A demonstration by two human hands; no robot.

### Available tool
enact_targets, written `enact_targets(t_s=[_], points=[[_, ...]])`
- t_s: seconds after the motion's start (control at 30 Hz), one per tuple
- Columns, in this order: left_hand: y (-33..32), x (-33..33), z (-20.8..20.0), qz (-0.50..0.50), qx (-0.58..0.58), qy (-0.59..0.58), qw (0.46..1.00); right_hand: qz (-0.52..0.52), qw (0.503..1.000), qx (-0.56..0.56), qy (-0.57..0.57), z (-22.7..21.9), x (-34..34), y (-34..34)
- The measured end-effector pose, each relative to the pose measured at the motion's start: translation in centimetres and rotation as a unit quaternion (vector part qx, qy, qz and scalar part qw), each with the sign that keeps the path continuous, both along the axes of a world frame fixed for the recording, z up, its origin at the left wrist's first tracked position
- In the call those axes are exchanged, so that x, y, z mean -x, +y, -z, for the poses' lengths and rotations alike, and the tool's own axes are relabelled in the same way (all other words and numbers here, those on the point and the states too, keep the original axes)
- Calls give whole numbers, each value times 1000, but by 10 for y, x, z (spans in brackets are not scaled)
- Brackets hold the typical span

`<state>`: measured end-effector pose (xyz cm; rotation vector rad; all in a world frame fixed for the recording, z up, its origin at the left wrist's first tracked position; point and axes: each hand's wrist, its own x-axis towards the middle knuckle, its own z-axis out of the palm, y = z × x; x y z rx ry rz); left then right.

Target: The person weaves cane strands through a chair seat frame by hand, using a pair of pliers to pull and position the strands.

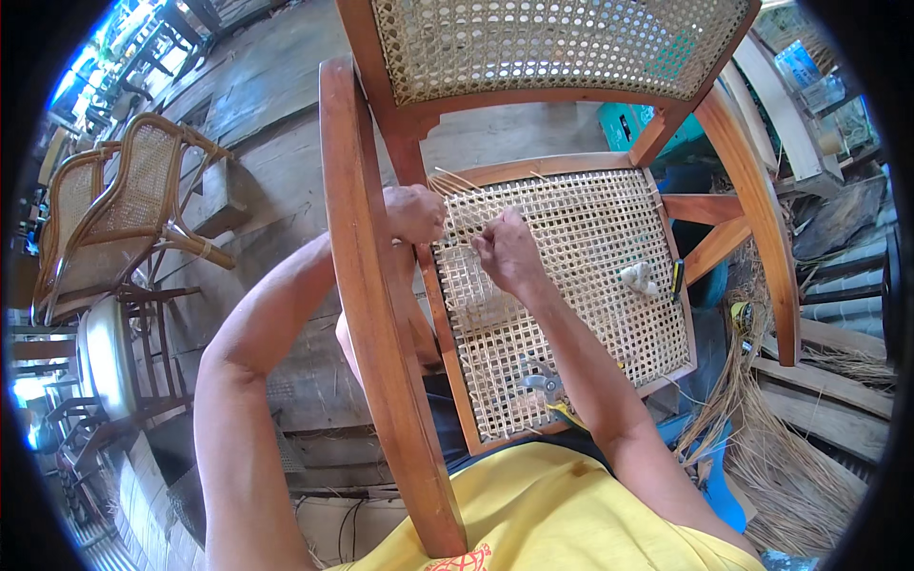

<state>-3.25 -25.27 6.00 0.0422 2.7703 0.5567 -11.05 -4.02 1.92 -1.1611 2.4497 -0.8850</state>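
Just right of the left hand's grip, the woven cane seat (595, 228) spreads inside the wooden frame of an armchair (381, 314), its open checked weave running away to the right and back toward the yellow shirt (562, 504). The left hand (414, 214) sits at the seat's far left corner with knuckles bent; its fingertips are hidden, so I cannot tell how tight it is or whether it pinches anything. The right hand (506, 252) is curled narrow, close beside it over the weave; whether a strand lies within that fist is not visible.

Beyond the left grip, loose cane ends (457, 179) stick up near the rear rail. Judging by these, the step in hand looks like threading or tightening strands along that corner. The next move probably calls for a firm pull by one hand while the other keeps the neighbouring strands in line.

On the seat, nearer the body than the right grip, lie cutters (543, 383), partly behind the forearm; well to its right rest a whitish wad (638, 278) and a black-and-yellow tool (677, 280).
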Motion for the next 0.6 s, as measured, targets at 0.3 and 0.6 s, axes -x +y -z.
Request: enact_targets(t_s=[0.3,0.6], points=[[19,17,-1,-30,33,-159,986,0,998,54,19,4,8,2],[11,27,10,-63,-34,-243,967,-21,1000,-4,7,11,1,-16]])
